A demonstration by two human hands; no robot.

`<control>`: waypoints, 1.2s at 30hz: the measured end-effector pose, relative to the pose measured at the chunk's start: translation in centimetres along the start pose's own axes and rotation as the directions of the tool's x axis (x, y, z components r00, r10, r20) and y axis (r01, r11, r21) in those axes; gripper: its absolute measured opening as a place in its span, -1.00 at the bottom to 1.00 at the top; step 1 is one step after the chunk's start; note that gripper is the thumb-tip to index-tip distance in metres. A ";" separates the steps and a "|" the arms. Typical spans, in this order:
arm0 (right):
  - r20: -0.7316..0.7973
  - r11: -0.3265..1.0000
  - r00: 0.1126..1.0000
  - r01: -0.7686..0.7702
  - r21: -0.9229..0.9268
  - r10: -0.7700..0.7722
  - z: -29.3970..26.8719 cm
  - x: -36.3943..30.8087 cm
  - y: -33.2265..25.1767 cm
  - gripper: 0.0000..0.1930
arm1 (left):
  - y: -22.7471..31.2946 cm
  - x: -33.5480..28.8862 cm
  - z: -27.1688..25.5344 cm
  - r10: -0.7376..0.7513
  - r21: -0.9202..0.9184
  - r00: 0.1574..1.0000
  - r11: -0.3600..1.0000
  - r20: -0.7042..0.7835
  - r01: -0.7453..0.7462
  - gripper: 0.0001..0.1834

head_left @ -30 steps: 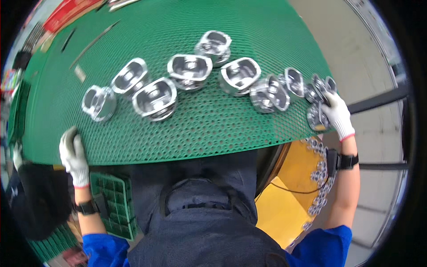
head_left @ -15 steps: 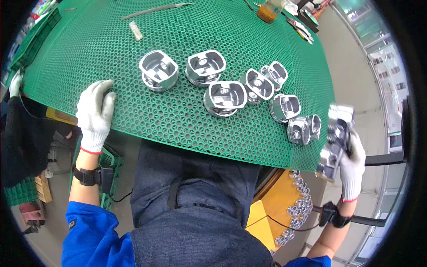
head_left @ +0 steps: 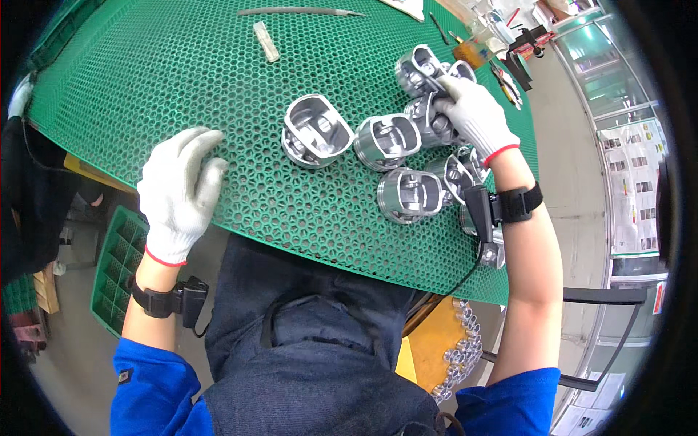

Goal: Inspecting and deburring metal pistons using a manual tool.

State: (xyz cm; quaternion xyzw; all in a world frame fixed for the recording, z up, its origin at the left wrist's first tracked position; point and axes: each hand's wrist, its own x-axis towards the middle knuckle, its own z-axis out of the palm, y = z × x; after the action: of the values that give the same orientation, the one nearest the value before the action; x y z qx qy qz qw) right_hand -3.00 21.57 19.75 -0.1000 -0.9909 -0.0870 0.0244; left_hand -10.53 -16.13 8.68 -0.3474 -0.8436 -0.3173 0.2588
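Note:
My right hand (head_left: 478,116), in a white knit glove, reaches over the far right of the green perforated mat (head_left: 254,189). Its thumb and fingers close at the rims of two silver pistons, an upper piston (head_left: 416,73) and a lower piston (head_left: 430,125). The palm side of this grip is hidden. Nearer me stand a piston (head_left: 385,145), a front piston (head_left: 407,200) and a leftmost piston (head_left: 298,149), hollow sides up. My forearm partly covers several more. Gloved too, my left hand (head_left: 178,185) hovers at the mat's near left, fingers apart, holding nothing.
A thin rod (head_left: 302,11) and a small clear tube (head_left: 266,42) lie on the mat's far side. Pliers (head_left: 505,86) rest at the far right near a jar of amber liquid (head_left: 472,52). Several pistons sit on a yellow surface (head_left: 429,352) below. Another person's gloved hand (head_left: 20,96) shows far left.
My right hand has swung from beyond the mat's right edge to the far pistons, bringing the two pistons it carried. The view has shifted; my left hand stays open near the front edge.

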 end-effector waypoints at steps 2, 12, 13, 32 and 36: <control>-0.110 0.999 0.993 0.031 -0.020 -0.033 1.0 -0.9 0.6 -0.73 | 0.1 0.6 0.1 0.018 -0.018 1.000 1.000 0.013 -0.018 -0.68; 0.392 0.698 0.913 -0.352 0.624 0.111 -1.5 -14.1 -9.4 -0.58 | -0.1 -2.2 -1.4 -0.378 -0.642 0.914 0.667 0.148 0.380 -0.64; 0.396 0.703 0.906 -0.379 0.602 0.149 0.2 -14.9 -10.2 -0.60 | 0.6 -2.7 -1.6 -0.392 -0.767 0.908 0.534 0.149 0.357 -0.55; 0.104 0.279 0.981 -0.056 0.959 -0.162 1.2 -26.7 -9.4 -0.58 | 15.1 -4.9 -2.6 0.003 -0.713 0.713 0.023 0.701 0.701 0.06; -0.052 0.568 0.999 0.036 0.822 0.013 2.1 -28.3 -9.3 -0.63 | 16.3 -4.6 -2.8 0.011 -0.769 0.777 0.151 0.629 0.621 0.05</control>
State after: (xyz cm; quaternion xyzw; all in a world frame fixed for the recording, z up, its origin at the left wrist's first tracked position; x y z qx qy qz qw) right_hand 22.77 7.44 14.21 -0.0684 -0.9175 0.3805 0.0933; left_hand 5.17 -10.98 13.27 -0.3086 -0.5476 -0.7118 -0.3134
